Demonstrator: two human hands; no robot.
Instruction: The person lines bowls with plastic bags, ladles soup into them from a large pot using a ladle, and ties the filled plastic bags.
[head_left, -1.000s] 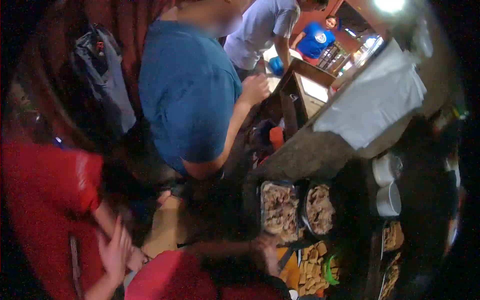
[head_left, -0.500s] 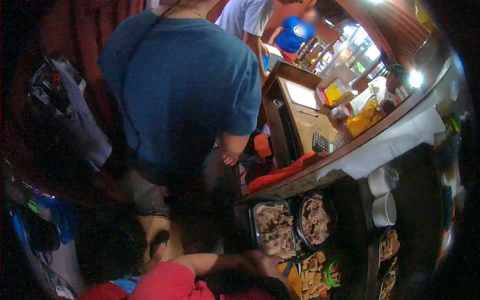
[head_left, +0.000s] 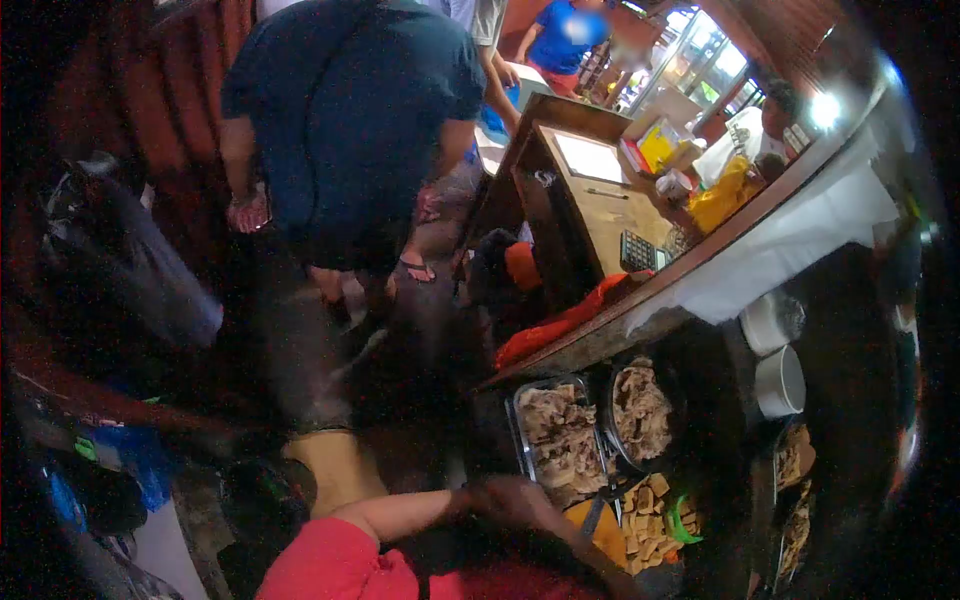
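My left arm, in a red sleeve, reaches across the bottom of the head view to my left hand [head_left: 495,499]. My right forearm comes up from the lower right, and my right hand [head_left: 530,507] is close to the left one. Both hands are dark and blurred, so their fingers and anything in them cannot be made out. Just right of them lies a rectangular tray [head_left: 557,440] of sliced meat, with a round dish [head_left: 642,412] of meat beside it. Below are brown cut blocks [head_left: 648,520], an orange-yellow piece [head_left: 598,530] and a curved green object [head_left: 685,520].
A person in a dark blue shirt [head_left: 375,130] stands ahead; others are farther back. A wooden counter [head_left: 625,215] holds a calculator [head_left: 640,250], a pen and paper. White round containers [head_left: 780,382] stand right of the meat. A dark bag [head_left: 130,250] is at left.
The person in the blue shirt has moved farther away, so legs and floor now show. The view has shifted slightly. My hands stay close together beside the meat tray.
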